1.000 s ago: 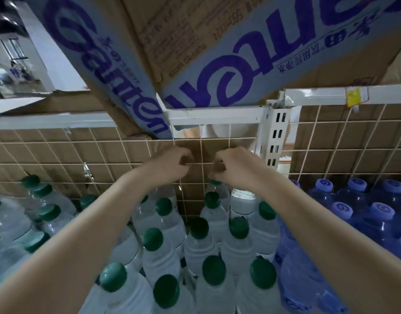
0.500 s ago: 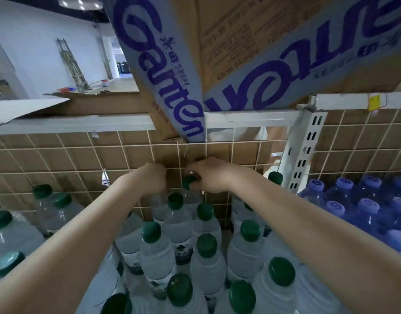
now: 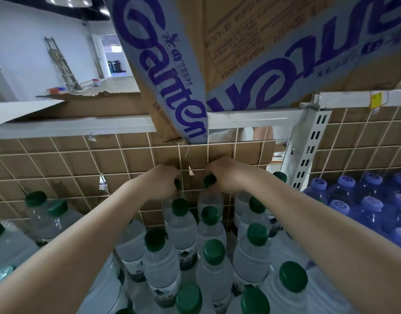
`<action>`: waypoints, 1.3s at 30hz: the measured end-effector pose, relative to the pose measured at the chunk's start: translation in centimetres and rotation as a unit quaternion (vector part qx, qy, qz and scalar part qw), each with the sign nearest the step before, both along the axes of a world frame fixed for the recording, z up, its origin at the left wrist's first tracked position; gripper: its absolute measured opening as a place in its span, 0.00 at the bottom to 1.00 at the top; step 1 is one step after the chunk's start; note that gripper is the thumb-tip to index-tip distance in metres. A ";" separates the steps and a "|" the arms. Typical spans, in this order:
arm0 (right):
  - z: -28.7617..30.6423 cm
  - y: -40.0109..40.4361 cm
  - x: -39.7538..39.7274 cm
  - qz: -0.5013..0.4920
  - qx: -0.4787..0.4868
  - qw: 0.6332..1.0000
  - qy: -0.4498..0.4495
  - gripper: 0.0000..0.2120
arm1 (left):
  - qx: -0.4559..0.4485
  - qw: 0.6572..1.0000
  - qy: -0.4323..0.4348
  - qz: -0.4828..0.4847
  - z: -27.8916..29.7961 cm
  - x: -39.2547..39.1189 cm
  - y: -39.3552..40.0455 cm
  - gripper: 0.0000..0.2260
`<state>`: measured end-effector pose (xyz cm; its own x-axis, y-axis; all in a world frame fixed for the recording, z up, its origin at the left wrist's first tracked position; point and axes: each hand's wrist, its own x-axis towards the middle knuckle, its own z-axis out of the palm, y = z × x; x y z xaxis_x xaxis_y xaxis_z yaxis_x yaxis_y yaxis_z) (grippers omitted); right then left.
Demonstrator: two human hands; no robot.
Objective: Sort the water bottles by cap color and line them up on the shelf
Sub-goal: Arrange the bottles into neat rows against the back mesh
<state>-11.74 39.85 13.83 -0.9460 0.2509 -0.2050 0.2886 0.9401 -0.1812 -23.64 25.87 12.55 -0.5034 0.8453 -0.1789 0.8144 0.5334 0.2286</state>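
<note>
At the back of the shelf, hard against the wire grid panel (image 3: 58,168), both hands are closed over bottle caps. Left hand (image 3: 159,181) fingers curled and pressed together around a green cap, only a sliver of it showing at its right edge; the bottle below it is mostly hidden. Right hand (image 3: 229,175) likewise curled, gripping the green cap of the rear bottle (image 3: 209,198), cap edge peeking out at the hand's left side. Green-capped bottles (image 3: 184,225) fill the centre and left of the shelf in rough rows; blue-capped bottles (image 3: 344,200) stand grouped to the right, past the white upright post (image 3: 308,150). A cardboard box (image 3: 263,53) hangs over the shelf edge above. Step in hand looks like seating two green-caps in the rearmost row. To do it well: keep both bottles upright, push them back until they touch the grid, line each behind the column in front, and let go only when they stand steady. Packed neighbours could tip if the forearms brush their caps on the way out. Colour sorting looks largely done here.
</note>
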 end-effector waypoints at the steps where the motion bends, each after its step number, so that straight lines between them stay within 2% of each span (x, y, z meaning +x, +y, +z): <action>1: 0.1 0.3 0.2 -0.006 0.009 1.000 0.002 0.14 | -0.004 1.000 0.000 -0.003 0.1 0.0 0.2 0.03; 2: 0.3 0.6 0.3 -0.011 0.013 1.000 0.005 0.15 | -0.005 1.000 0.001 -0.006 0.1 0.1 0.4 0.00; 4: 0.4 1.3 0.7 -0.022 0.016 1.000 0.002 0.14 | -0.007 1.000 0.003 -0.011 0.2 0.4 0.9 0.02; 9: 0.3 2.1 1.0 -0.033 0.007 0.999 -0.007 0.10 | -0.003 1.000 0.005 -0.020 0.5 0.7 1.5 0.10; 14: -0.2 2.0 0.6 -0.037 0.012 0.999 -0.015 0.12 | -0.001 0.998 -0.002 -0.057 0.4 0.7 1.5 0.02; 20: -0.5 2.3 0.7 -0.043 0.014 0.999 0.003 0.12 | 0.020 0.995 -0.006 -0.094 -0.3 1.2 2.6 0.04; 29: -0.7 2.4 0.7 -0.048 0.018 0.999 0.003 0.12 | 0.009 0.999 0.046 -0.023 -1.8 1.1 4.0 0.06; 36: -0.7 2.1 0.9 -0.046 0.021 0.999 -0.004 0.10 | 0.052 0.998 0.018 0.026 -2.0 2.5 3.7 0.05; 39: -0.4 1.8 0.9 -0.042 0.028 0.999 -0.011 0.10 | 0.051 0.998 -0.021 0.023 -1.3 3.0 3.1 0.05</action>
<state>-10.82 41.70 13.41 -0.9165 0.3410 -0.2093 0.3703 0.9209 -0.1213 -20.67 28.98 11.28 -0.5360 0.8364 -0.1149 0.7785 0.5423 0.3161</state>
